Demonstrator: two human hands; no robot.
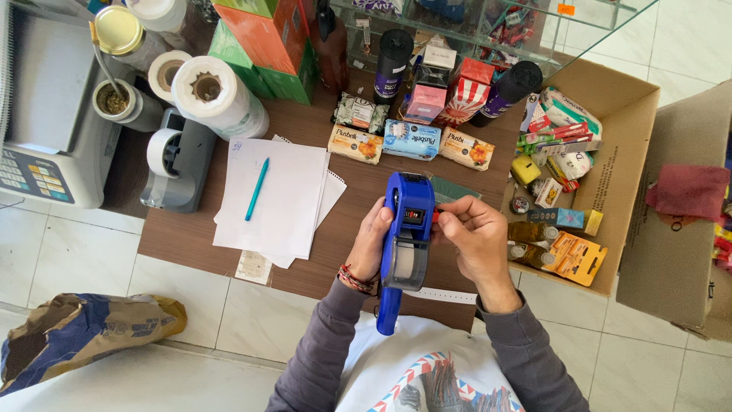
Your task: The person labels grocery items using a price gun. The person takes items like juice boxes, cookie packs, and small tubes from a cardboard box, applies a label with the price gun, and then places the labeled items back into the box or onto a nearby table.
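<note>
A blue price-label gun (402, 244) is upright in front of my chest, over the front edge of a brown wooden table (191, 240). My left hand (370, 243) grips its left side. The fingers of my right hand (474, 236) pinch a small red knob on the gun's right side. Just beyond the gun, three wrapped soap bars (412, 142) lie in a row, with boxes and dark bottles (393, 65) behind them.
White paper sheets (280, 192) with a teal pen (257, 188) lie left of the gun. A tape dispenser (174, 162), paper rolls (217, 95) and a weighing scale (49, 114) stand at the left. An open cardboard box (619, 164) of small goods sits at the right. A crumpled bag (76, 332) lies on the tiled floor.
</note>
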